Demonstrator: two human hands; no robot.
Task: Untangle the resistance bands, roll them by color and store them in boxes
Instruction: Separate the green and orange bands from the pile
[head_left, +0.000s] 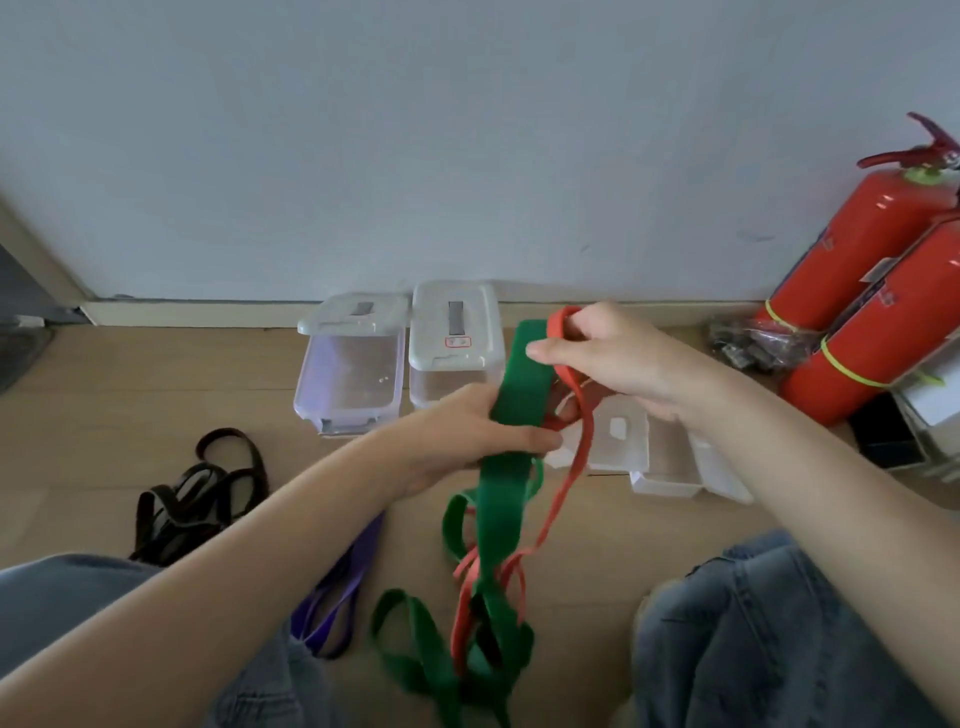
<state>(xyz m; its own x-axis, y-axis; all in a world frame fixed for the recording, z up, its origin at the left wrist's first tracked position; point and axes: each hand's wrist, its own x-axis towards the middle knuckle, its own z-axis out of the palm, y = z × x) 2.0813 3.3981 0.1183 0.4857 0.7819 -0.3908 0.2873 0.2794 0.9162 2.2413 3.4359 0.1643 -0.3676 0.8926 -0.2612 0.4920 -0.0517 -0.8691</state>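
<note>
Left hand (467, 436) on green band (511, 467), near lidded clear boxes (400, 358).

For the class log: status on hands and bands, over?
Left hand grips green band. Right hand pinches red band, lifted. Green and red tangled below; black bands and purple band on floor. Boxes hold no bands.

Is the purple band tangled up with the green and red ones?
No, the purple band lies by itself on the floor, apart from the green band and red band held in the hands.
</note>
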